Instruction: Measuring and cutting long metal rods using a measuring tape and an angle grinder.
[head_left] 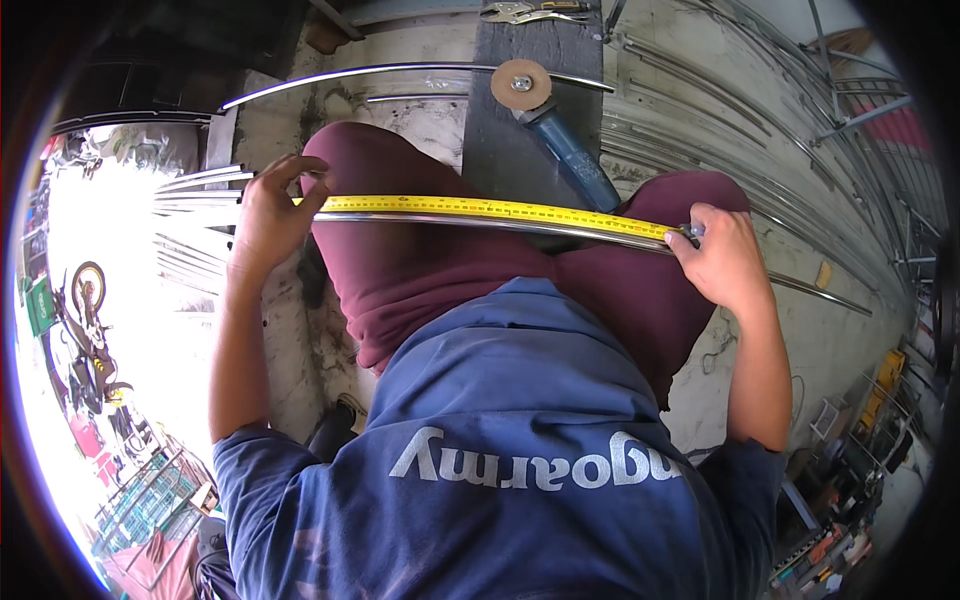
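since the tube [450, 221] looks smooth, stiff and slippery, holding near both ends should suit; it lies over the thighs [410, 170], the yellow tape [510, 210] along its far side pinched by the right hand [725, 255], the left hand [270, 215] curled with grip unclear. beyond the tube, an angle grinder [564, 150] on a dark board [490, 140] may hinder.

Print on shirt [500, 545] and measuring tape [500, 208]

Across the blue shirt, large pale letters [466, 468] are printed, seen upside down, their row running into folds at the right. Along the yellow measuring tape, dark scale marks and small figures are printed; most of the figures are too small to be read
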